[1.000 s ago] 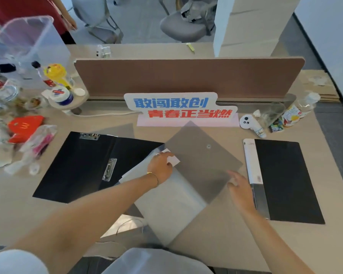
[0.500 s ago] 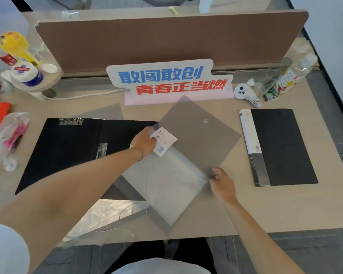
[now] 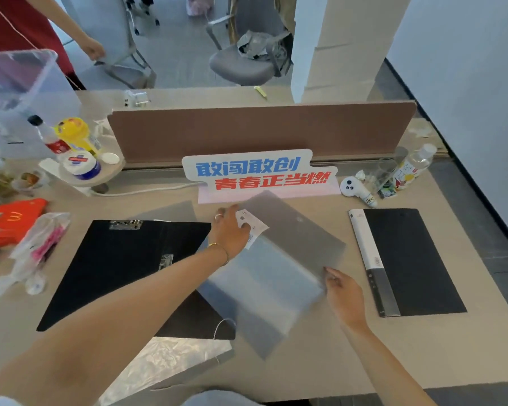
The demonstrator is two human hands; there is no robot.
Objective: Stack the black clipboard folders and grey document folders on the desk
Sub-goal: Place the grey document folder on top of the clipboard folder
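Observation:
A translucent grey document folder (image 3: 276, 276) lies tilted in the middle of the desk, its darker flap (image 3: 299, 238) open toward the sign. Its left part overlaps an open black clipboard folder (image 3: 115, 271). My left hand (image 3: 230, 232) holds the grey folder's top-left corner beside a white label (image 3: 254, 227). My right hand (image 3: 343, 294) grips its right edge at the flap's fold. A closed black folder (image 3: 408, 259) with a white spine lies to the right. Another grey folder (image 3: 170, 210) peeks out behind the open black one.
A blue-and-red sign (image 3: 261, 174) stands against the brown partition (image 3: 261, 130). Bottles, a clear box (image 3: 15, 80), a red bag (image 3: 15, 218) and plastic bags crowd the left. A white gadget (image 3: 357, 190) and bottles sit back right. A silver bag (image 3: 165, 364) hangs over the front edge.
My right hand slid from the flap's outer corner to the fold on the folder's right edge. My left hand stayed on the label corner. The camera view shifted.

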